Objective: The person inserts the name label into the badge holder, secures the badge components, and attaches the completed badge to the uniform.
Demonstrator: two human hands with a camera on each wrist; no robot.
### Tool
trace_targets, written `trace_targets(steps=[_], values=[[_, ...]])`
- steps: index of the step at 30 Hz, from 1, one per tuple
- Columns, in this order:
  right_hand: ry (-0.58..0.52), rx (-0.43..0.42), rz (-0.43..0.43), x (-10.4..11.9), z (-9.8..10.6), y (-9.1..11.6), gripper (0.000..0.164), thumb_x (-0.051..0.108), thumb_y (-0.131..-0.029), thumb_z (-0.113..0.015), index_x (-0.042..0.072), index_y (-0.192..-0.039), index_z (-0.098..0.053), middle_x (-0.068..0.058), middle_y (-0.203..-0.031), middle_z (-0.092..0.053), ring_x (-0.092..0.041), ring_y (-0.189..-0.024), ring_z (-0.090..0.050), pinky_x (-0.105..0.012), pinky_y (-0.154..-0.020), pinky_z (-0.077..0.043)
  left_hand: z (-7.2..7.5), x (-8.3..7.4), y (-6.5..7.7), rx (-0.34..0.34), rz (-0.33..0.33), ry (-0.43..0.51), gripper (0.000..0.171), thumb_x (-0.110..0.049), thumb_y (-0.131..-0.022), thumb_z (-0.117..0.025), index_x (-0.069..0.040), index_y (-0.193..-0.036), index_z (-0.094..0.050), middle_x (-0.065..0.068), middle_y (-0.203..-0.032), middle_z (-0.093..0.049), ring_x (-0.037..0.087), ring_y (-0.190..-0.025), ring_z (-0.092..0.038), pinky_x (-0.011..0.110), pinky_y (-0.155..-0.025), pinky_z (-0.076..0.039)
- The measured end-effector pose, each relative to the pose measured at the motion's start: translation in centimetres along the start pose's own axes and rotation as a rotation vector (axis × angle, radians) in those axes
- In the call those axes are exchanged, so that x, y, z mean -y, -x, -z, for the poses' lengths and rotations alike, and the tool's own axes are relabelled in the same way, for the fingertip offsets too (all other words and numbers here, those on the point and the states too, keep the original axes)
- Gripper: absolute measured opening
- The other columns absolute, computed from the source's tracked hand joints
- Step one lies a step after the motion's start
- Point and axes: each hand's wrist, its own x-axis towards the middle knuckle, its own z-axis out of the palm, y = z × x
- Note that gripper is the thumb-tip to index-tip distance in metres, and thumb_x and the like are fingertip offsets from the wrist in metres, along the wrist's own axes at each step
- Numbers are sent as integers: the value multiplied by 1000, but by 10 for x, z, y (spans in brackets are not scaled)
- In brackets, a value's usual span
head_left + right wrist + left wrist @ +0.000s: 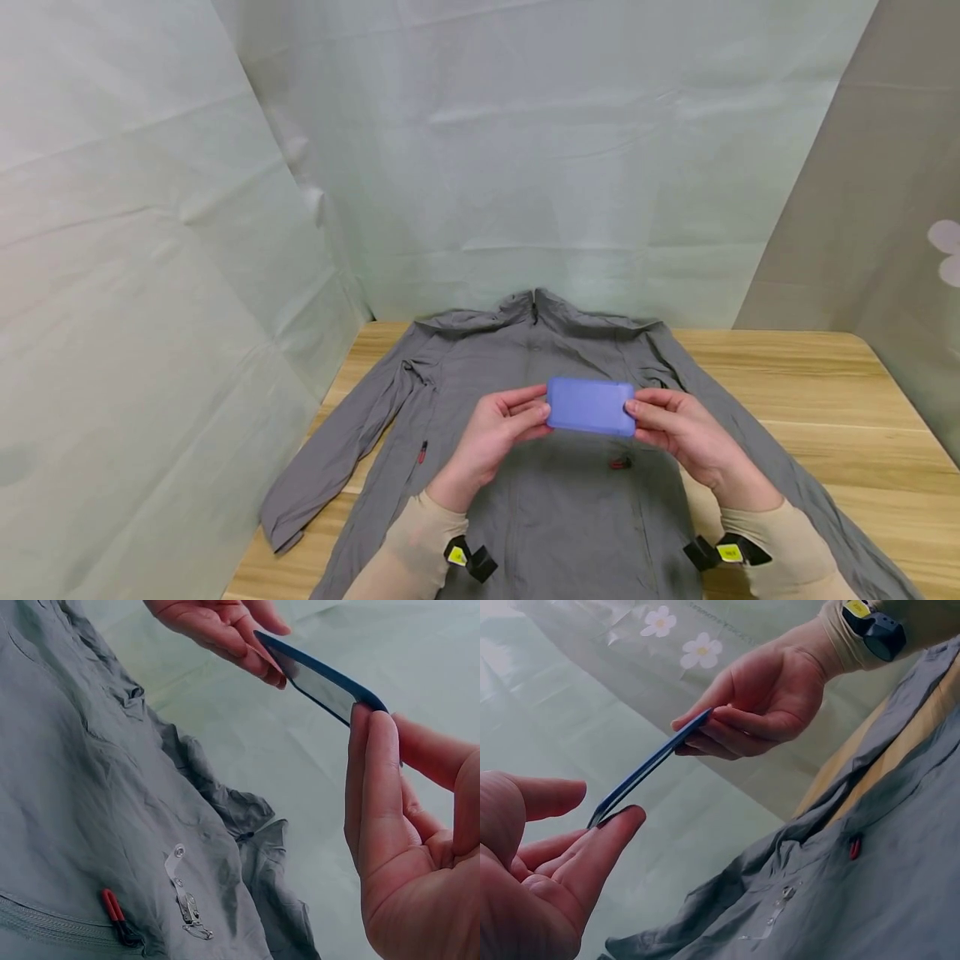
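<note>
A flat blue card holder [590, 407] with a see-through face is held up between the two hands above a grey jacket [480, 517]. My right hand [678, 433] pinches its right end between thumb and fingers. At the other end, my left hand [502, 433] touches the holder with straight fingers, and in the left wrist view its thumb [559, 797] stands a little apart from the holder. On the jacket's chest, seen in the right wrist view, lies a metal clip [187, 904] with a clear strap [175, 860].
The jacket lies spread on a wooden table [810, 392], collar toward the back. Red-tipped zip pulls show at both pockets, the right one [620, 463] below the holder. Pale sheeting [540, 167] hangs behind and to the left.
</note>
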Motion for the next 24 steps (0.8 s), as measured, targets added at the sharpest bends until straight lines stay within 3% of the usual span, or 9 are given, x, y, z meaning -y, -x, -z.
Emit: trace_targets(steps=[5,9,12,15,19,22,24], values=[[0,3,-4,-3,0,-2,15,3,-107,-64,13,-105,-74,2,-90,-73,-5,-80,-72,-23,-78,-63,0,3,-1,-45,-74,-131,51,-5,-101,-73,8,-148,-58,22,-135,-70,20,-115,-73,32,-96,-61],[-7,-1,1,-4,0,-3,15,4,-108,-64,14,-105,-75,2,-92,-74,-5,-82,-72,-22,-79,-63,1,6,-1,-69,-205,-309,53,-11,-101,-76,3,-149,-59,18,-146,-65,30,-135,-62,35,-109,-54],[-11,-13,-2,-3,-1,-3,13,5,-108,-64,13,-106,-75,2,-92,-74,-6,-82,-72,-22,-79,-63,1,7,-2,-92,-370,-498,51,-16,-100,-79,-3,-148,-64,12,-148,-64,28,-140,-58,38,-114,-49],[-18,-29,-11,-1,-3,-3,11,6,-108,-65,13,-106,-74,2,-92,-73,-6,-82,-72,-21,-79,-63,1,7,-4,-111,-591,-716,52,-16,-97,-83,-5,-145,-67,10,-146,-65,24,-141,-57,41,-115,-49],[-36,-48,-25,0,-5,-3,11,7,-108,-64,13,-105,-74,1,-91,-73,-5,-81,-72,-21,-79,-63,1,9,-6,-86,-878,-971,58,-12,-89,-90,3,-140,-68,15,-145,-66,30,-141,-58,43,-113,-50],[-42,-57,-34,0,-7,-5,11,7,-108,-65,12,-105,-74,1,-91,-74,-6,-81,-73,-22,-80,-63,1,11,-6,-49,-991,-1107,62,-14,-84,-94,3,-139,-69,16,-144,-67,32,-140,-59,39,-113,-50],[-40,-56,-35,-1,-7,-5,10,8,-108,-64,12,-106,-74,0,-92,-74,-6,-81,-73,-22,-80,-63,1,12,-6,-32,-1015,-1166,63,-16,-84,-95,1,-139,-69,14,-143,-67,30,-139,-60,36,-112,-50]])
